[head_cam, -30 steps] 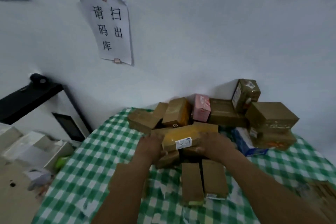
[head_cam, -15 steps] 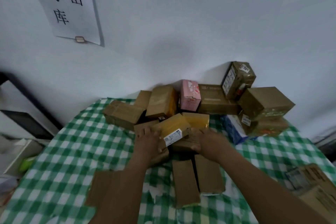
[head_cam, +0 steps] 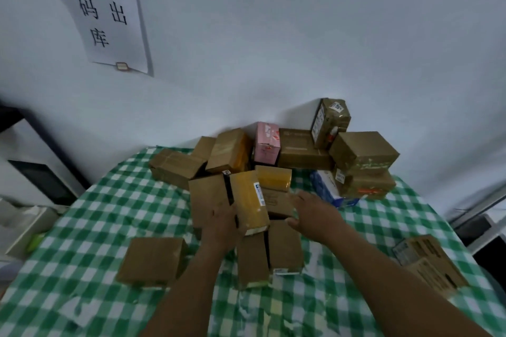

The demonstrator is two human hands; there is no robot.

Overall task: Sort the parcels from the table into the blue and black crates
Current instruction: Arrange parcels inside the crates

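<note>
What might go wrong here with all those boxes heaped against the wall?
The left hand grips the yellow parcel, which leans against a brown box; pulling it away might tip that box. The tall parcel perched atop the stack by the wall could tumble if the pile is jostled.

table [head_cam: 109, 213], green-and-white checked cloth: heap of brown parcels [head_cam: 361, 153] against white wall [head_cam: 273, 49], with 1 pink box [head_cam: 267, 142] and 1 blue-and-white box [head_cam: 325, 189]. left hand [head_cam: 221, 224] grips yellow-taped parcel [head_cam: 250, 202], tilted up. right hand [head_cam: 315, 213], fingers spread, over flat brown parcel [head_cam: 276, 204] beside it. paper notice [head_cam: 106, 8] on wall.
</note>
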